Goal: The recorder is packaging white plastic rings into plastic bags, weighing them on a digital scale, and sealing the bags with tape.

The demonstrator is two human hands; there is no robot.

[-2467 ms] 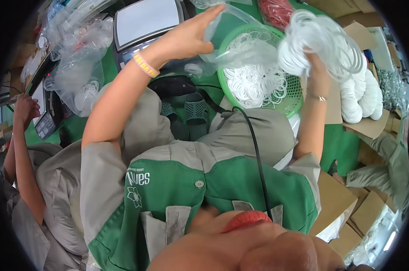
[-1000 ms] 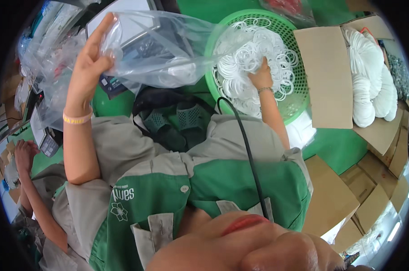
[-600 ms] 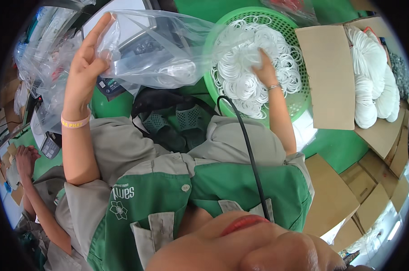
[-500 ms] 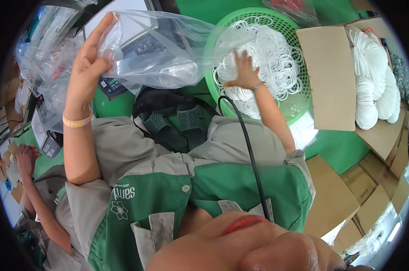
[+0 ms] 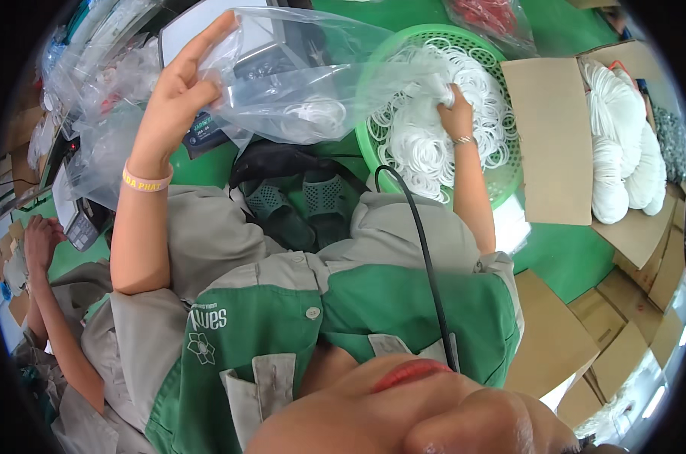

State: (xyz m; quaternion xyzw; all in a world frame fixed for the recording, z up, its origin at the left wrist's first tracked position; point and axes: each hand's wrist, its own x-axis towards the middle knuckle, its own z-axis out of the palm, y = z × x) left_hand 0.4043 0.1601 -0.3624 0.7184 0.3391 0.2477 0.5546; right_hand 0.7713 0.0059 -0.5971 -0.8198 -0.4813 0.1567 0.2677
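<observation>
A large clear plastic bag (image 5: 282, 98) stretches across the upper middle, with some white rings (image 5: 316, 113) lying inside it. At its left end my left hand (image 5: 188, 87) grips the film, index finger extended along the edge and thumb bent in. Its other end reaches over a green perforated basket (image 5: 514, 125) full of loose white rings (image 5: 426, 147). My right hand (image 5: 458, 117) is closed on the gathered film at that end, above the rings. Whether it also holds rings is hidden.
Under the bag stands a scale-like device (image 5: 206, 132). At right, an open cardboard box (image 5: 547, 144) holds white cord bundles (image 5: 615, 113). A bag of red items (image 5: 490, 23) lies at the back. A black cable (image 5: 418, 234) hangs before me. Another person's hands (image 5: 40, 242) are at far left.
My right hand has gone from spread over the rings to closed on the bag's end, moving slightly right. My left hand has shifted right and a little up with the bag.
</observation>
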